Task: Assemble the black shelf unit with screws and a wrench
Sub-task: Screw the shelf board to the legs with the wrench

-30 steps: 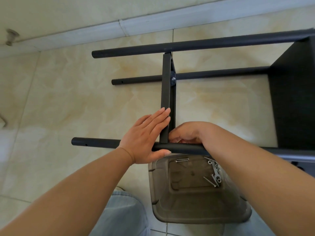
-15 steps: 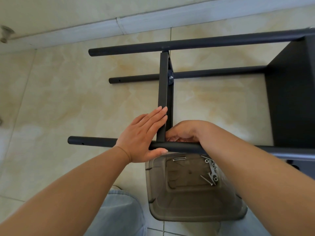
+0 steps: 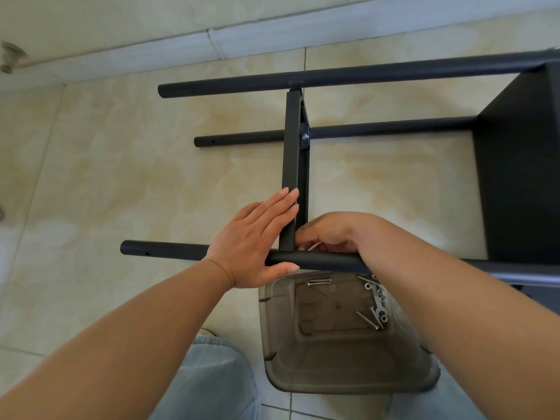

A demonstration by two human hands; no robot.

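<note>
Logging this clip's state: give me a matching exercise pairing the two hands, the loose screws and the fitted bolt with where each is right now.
Things:
1. left hand
2. right hand
3. loose screws
4. fitted bolt

Places:
A. in the grey plastic tub
B. on the crossbar at the middle tube
C. flat against the crossbar, thumb under the near tube
D. curled at the crossbar's near joint

Pairs: 1-C, 2-D, 3-A, 4-B

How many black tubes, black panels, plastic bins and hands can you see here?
Black round tubes: 3
Black shelf panels: 2
Plastic bins: 1
Hands: 2, left hand, right hand
Total: 8
</note>
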